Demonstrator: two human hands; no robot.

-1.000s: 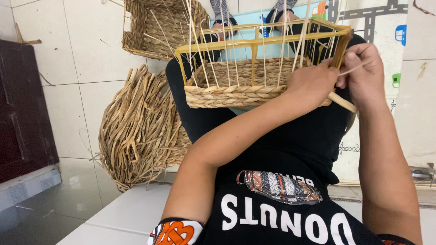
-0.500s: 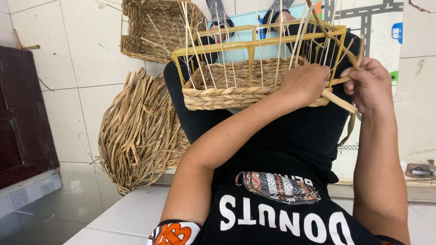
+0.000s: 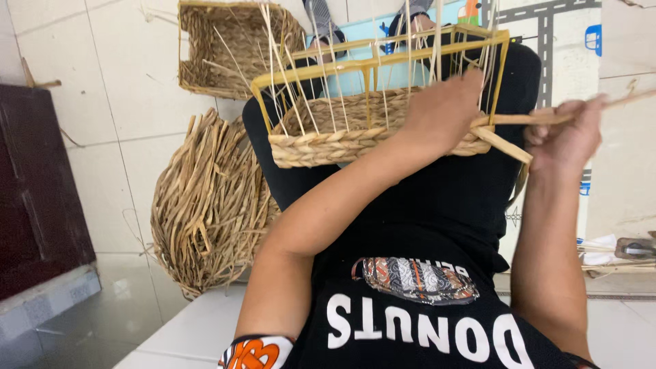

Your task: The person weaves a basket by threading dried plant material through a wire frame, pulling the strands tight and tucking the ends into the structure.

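Note:
A half-woven basket on a yellow wire frame rests on my lap, with thin upright stakes rising from its braided straw wall. My left hand presses against the basket's right side, fingers closed on the weave. Off the basket's right corner, my right hand grips a flat straw strand and holds it stretched out to the right.
A large bundle of dried straw lies on the tiled floor at left. A finished woven basket stands behind it. A dark wooden panel is at far left. Another person's feet show beyond the basket.
My right hand has pulled away to the right, drawing the strand taut. The left hand stays on the basket's side.

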